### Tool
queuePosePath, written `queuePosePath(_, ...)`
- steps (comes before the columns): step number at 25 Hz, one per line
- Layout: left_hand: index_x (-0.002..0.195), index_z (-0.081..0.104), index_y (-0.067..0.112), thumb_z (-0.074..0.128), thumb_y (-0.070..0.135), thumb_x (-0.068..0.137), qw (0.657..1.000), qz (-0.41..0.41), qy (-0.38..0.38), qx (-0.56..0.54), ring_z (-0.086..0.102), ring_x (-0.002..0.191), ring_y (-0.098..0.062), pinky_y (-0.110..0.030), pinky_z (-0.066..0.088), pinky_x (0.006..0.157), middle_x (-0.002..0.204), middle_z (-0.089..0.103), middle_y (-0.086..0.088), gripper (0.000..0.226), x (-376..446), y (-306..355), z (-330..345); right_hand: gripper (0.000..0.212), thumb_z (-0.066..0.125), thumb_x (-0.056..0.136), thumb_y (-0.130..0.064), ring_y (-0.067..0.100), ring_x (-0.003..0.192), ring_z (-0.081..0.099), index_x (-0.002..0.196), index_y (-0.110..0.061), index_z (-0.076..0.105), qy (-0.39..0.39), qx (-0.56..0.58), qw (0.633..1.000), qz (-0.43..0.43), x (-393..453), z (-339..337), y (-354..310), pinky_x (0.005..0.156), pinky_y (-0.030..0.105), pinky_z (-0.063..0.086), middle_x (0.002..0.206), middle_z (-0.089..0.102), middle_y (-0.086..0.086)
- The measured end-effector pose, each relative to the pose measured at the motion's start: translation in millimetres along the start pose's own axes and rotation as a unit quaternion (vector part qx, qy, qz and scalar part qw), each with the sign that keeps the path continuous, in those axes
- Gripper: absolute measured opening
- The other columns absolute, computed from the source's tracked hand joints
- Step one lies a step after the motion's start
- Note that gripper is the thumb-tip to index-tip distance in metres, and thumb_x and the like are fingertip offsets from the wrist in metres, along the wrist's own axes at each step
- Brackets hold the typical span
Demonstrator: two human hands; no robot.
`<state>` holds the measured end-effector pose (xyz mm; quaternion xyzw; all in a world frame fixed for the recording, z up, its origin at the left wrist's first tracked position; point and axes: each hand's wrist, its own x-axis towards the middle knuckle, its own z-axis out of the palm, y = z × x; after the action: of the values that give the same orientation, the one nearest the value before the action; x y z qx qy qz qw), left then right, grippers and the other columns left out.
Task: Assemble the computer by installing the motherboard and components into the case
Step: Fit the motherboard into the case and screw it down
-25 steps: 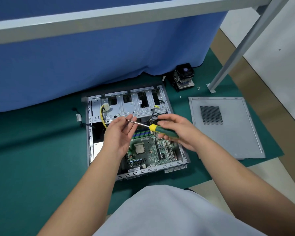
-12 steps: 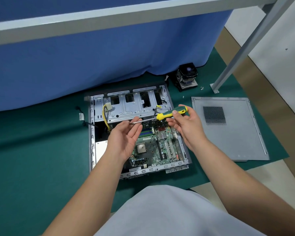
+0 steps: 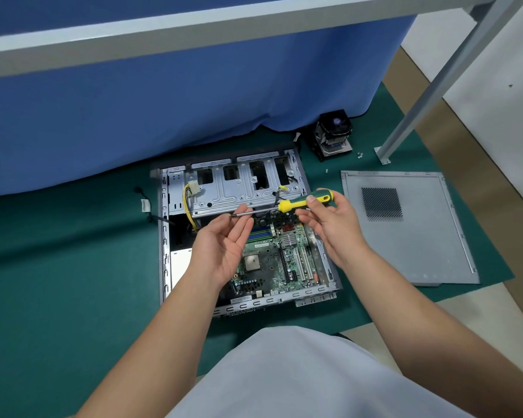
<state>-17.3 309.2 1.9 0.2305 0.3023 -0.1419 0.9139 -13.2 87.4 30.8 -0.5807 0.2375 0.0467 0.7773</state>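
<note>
Right hand [image 3: 332,224] pinches the screwdriver [image 3: 302,202] handle — left hand [image 3: 224,245], fingers spread, touches its tip.

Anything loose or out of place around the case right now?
Yes: a few small silver screws lie scattered on the green mat beside the black CPU cooler, away from the open grey metal case, easy to lose.

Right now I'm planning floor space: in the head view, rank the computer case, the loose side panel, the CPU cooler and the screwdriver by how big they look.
1. computer case
2. side panel, close to the case and lying farther off, so this order is unsure
3. screwdriver, held nearer the camera
4. CPU cooler
</note>
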Motion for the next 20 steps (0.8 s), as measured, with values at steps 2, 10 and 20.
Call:
queuePosePath(2,0.129,0.044,0.003,0.046,0.0,0.104,1.0,-0.001,0.002,0.005,0.069,0.114,-0.04,-0.041,0.061,0.087,0.124,0.069,-0.027,0.026,0.3,-0.3,-0.5,0.028,0.067,0.098,-0.009,0.025,0.09,0.075,0.122,-0.001,0.056,0.003,-0.002,1.0,0.0,-0.3,-0.3,0.4,0.082,0.03,0.061,0.1,0.07,0.016)
queuePosePath(10,0.117,0.053,0.006,0.05,0.002,0.104,0.998,-0.003,0.024,0.049,0.071,0.112,-0.036,-0.041,0.062,0.087,0.123,0.071,-0.022,0.014,1.9,-0.4,-4.1,0.026,0.068,0.097,-0.01,0.024,0.087,0.075,0.117,-0.001,0.055,0.02,-0.012,1.0,-0.001,-1.6,1.3,2.0,0.082,0.03,0.061,0.093,0.07,0.012)
queuePosePath(20,0.138,0.052,-0.002,0.05,0.009,0.107,0.998,-0.002,0.051,0.044,0.073,0.11,-0.029,-0.034,0.063,0.079,0.121,0.073,-0.016,0.034,3.4,-12.7,-4.7,0.037,0.073,0.095,-0.018,0.024,0.088,0.076,0.122,0.001,0.055,0.038,-0.014,0.999,-0.005,-0.1,5.5,8.5,0.086,0.034,0.06,0.099,0.072,0.013)
